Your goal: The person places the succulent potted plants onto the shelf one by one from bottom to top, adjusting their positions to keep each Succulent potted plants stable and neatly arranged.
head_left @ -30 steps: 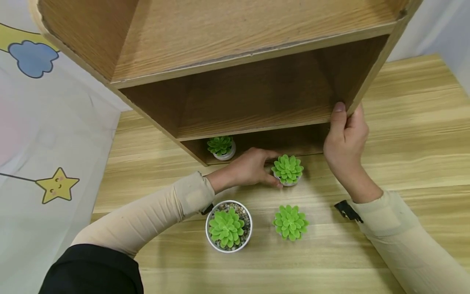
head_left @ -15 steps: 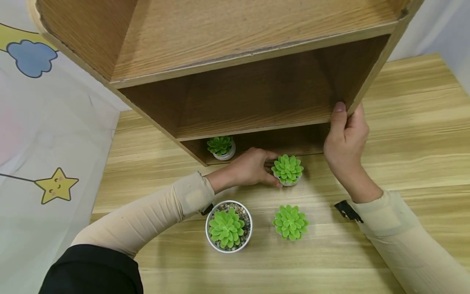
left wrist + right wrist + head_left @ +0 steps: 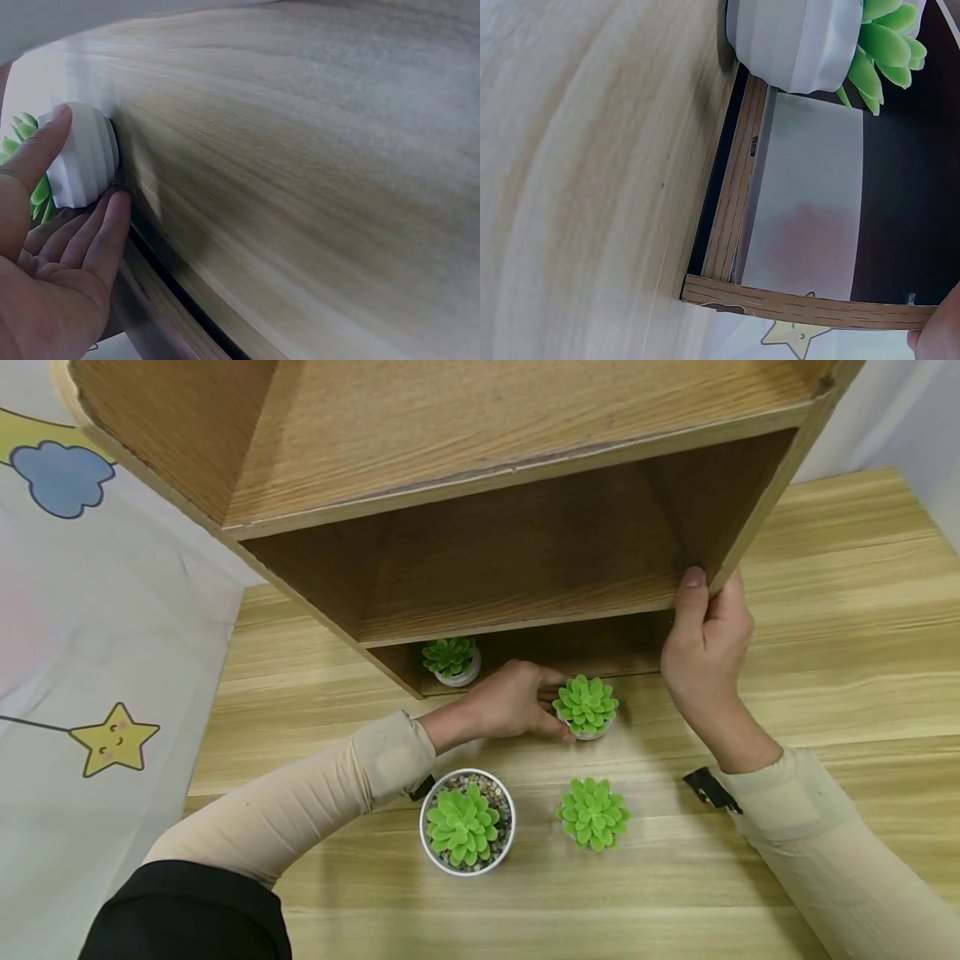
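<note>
My left hand (image 3: 513,702) holds a small potted succulent (image 3: 587,704) at the shelf's lower front edge. In the left wrist view, its white ribbed pot (image 3: 82,154) stands between the thumb and the fingers, close to the table. My right hand (image 3: 708,647) grips the right side panel of the wooden shelf (image 3: 517,468), thumb on the inner face and fingers behind. Another small succulent (image 3: 450,657) sits inside the bottom compartment at the left. Nearer the person stand a third small succulent (image 3: 593,814) and a larger white round pot (image 3: 512,827) with pebbles and a succulent.
The wood-grain table (image 3: 847,668) carries the shelf and plants. The shelf's middle board (image 3: 517,618) overhangs the bottom compartment and the left fingers. At the left hangs a white backdrop (image 3: 97,635) printed with a star and a cloud.
</note>
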The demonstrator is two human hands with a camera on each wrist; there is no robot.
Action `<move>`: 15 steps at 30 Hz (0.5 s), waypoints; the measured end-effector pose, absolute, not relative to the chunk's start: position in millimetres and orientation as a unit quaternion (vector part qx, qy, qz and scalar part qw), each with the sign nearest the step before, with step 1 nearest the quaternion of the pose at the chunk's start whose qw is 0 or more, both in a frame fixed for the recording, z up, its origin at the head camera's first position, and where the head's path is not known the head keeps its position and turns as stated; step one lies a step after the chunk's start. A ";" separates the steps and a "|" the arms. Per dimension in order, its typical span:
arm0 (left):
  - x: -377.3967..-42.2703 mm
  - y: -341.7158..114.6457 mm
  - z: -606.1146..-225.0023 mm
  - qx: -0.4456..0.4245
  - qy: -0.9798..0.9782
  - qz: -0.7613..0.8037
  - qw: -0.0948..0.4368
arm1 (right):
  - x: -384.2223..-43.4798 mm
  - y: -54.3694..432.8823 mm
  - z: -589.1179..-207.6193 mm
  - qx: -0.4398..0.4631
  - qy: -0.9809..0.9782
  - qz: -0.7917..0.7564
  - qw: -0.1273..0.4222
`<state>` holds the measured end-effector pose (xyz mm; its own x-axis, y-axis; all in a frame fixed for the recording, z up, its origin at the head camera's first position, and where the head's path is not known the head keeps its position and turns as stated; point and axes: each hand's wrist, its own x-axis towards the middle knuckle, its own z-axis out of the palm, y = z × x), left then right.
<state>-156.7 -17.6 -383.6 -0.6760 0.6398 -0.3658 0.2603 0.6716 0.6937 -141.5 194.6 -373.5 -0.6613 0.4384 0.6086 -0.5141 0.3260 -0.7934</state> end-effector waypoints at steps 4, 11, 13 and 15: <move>-156.9 -18.1 -384.9 0.252 0.852 0.337 0.312 | -141.0 193.5 -371.0 0.023 -0.704 0.580 0.409; -155.4 -19.9 -384.9 0.236 0.833 0.383 0.322 | -131.3 186.7 -352.3 0.017 -0.698 0.588 0.409; -155.0 -20.1 -384.5 0.232 0.833 0.388 0.320 | -129.9 186.1 -349.5 0.018 -0.695 0.591 0.409; -154.9 -20.3 -384.3 0.228 0.833 0.391 0.317 | -130.0 186.9 -349.8 0.019 -0.695 0.591 0.409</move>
<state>-154.9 -20.3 -384.3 -0.6956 0.6278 -0.3492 0.1321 0.5896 0.7968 -130.0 186.9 -349.8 -0.6645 0.4569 0.5914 -0.5102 0.3009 -0.8057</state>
